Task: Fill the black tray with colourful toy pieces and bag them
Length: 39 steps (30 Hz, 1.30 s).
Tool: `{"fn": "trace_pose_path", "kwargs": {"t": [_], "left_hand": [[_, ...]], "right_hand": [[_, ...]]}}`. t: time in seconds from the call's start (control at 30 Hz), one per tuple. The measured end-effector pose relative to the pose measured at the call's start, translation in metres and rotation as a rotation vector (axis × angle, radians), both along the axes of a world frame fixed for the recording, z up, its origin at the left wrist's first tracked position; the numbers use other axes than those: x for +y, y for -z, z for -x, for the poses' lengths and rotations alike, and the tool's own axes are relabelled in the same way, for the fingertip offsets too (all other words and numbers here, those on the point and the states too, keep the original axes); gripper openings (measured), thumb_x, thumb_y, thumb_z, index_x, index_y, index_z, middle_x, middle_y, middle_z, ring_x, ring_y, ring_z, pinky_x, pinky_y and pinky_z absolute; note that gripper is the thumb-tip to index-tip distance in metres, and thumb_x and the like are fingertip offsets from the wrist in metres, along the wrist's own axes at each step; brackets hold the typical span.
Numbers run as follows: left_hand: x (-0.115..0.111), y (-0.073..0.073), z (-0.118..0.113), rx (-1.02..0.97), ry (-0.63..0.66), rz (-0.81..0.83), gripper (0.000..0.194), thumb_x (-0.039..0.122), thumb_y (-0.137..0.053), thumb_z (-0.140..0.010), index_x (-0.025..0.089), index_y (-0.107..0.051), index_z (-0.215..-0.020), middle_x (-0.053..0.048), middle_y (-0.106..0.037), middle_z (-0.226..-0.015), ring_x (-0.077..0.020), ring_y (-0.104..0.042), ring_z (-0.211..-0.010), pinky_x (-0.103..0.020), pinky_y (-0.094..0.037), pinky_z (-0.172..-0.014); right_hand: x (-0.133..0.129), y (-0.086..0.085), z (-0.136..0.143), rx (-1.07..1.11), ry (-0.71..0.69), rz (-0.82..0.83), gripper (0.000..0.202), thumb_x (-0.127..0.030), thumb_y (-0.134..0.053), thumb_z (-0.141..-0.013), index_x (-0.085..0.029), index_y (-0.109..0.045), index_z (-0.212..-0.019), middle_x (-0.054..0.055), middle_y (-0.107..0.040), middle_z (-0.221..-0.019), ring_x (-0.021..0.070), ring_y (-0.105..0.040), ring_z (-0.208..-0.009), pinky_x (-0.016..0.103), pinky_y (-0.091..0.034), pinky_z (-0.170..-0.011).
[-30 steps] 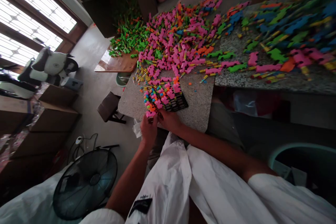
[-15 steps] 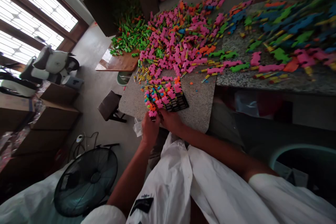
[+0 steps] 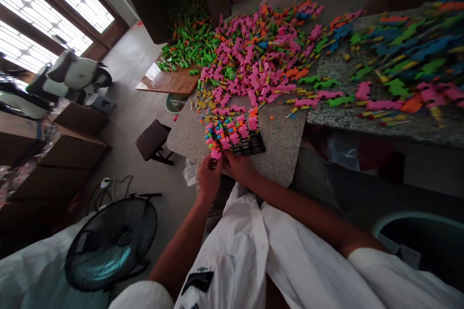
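A black slotted rack (image 3: 253,145) stands at the near edge of the speckled stone table, with rows of small pink, orange, blue and green plastic pieces standing in it. At its near left corner is a pink plastic piece (image 3: 216,154). My left hand (image 3: 209,178) is just below this piece, its fingers curled and thumb bent in; what they hold is hidden. My right hand (image 3: 239,168) lies against the near side of the rack, fingers closed close to the left fingertips. Whatever is between its fingers cannot be made out.
A large heap of pink car-shaped toys (image 3: 250,53) covers the back of the table (image 3: 286,154), beside green ones (image 3: 181,53). More toys lie on the right-hand slab (image 3: 333,116). A stool (image 3: 152,140), a fan (image 3: 112,246) and cardboard boxes (image 3: 68,154) stand to the left.
The view has shifted slightly, so the table and rack appear farther right. My left fingers have loosened and spread a little below the pink piece; my right hand stays at the rack.
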State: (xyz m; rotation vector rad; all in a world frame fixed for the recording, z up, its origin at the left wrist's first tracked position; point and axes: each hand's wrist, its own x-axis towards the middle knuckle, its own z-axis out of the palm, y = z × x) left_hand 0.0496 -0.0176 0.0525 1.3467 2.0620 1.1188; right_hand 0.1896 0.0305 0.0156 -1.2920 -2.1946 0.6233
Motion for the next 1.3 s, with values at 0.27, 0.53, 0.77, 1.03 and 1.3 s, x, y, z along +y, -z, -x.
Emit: {"fn": "trace_pose_path", "kwargs": {"t": [0.27,0.53,0.77,1.03,1.3], "left_hand": [[-0.002,0.014,0.007,-0.052,0.069,-0.038,0.029,0.038,-0.072,-0.091,0.021,-0.079,-0.113,-0.005,-0.084,-0.100,-0.0186,-0.078,-0.088,-0.030,-0.062,-0.085],[-0.001,0.019,0.010,-0.209,0.090,-0.031,0.031,0.030,-0.067,-0.090,0.022,-0.081,-0.117,-0.005,-0.085,-0.109,-0.0199,-0.079,-0.095,-0.034,-0.064,-0.091],[-0.007,0.020,0.000,-0.315,0.144,-0.135,0.029,0.025,-0.064,-0.089,0.025,-0.085,-0.109,-0.007,-0.083,-0.115,-0.0223,-0.076,-0.104,-0.037,-0.065,-0.092],[-0.019,0.036,-0.018,-0.492,0.302,-0.107,0.037,0.027,-0.062,-0.094,0.024,-0.083,-0.123,-0.009,-0.082,-0.121,-0.0215,-0.078,-0.100,-0.033,-0.066,-0.086],[-0.014,0.042,-0.024,-0.281,0.353,-0.154,0.033,0.037,-0.067,-0.099,0.023,-0.081,-0.126,-0.008,-0.085,-0.112,-0.0216,-0.080,-0.099,-0.034,-0.065,-0.093]], "right_hand": [[-0.001,0.003,0.002,-0.012,0.026,0.007,0.035,-0.036,-0.051,-0.111,-0.016,-0.073,-0.130,0.011,-0.084,-0.104,0.0234,-0.078,-0.091,0.028,-0.048,-0.077],[-0.002,0.013,0.006,-0.007,0.067,-0.017,0.035,-0.037,-0.055,-0.107,-0.017,-0.074,-0.128,0.010,-0.084,-0.105,0.0222,-0.078,-0.088,0.027,-0.048,-0.074],[-0.006,0.014,-0.001,0.034,0.098,0.026,0.035,-0.042,-0.059,-0.103,-0.017,-0.071,-0.125,0.010,-0.084,-0.097,0.0243,-0.080,-0.083,0.027,-0.050,-0.071],[-0.008,0.020,-0.043,0.003,0.110,0.030,0.038,-0.045,-0.053,-0.101,-0.018,-0.073,-0.118,0.012,-0.081,-0.086,0.0284,-0.079,-0.077,0.032,-0.053,-0.067],[-0.003,0.015,-0.055,-0.025,0.094,0.009,0.039,-0.041,-0.053,-0.098,-0.019,-0.076,-0.119,0.013,-0.082,-0.090,0.0294,-0.078,-0.079,0.035,-0.058,-0.072]]}}
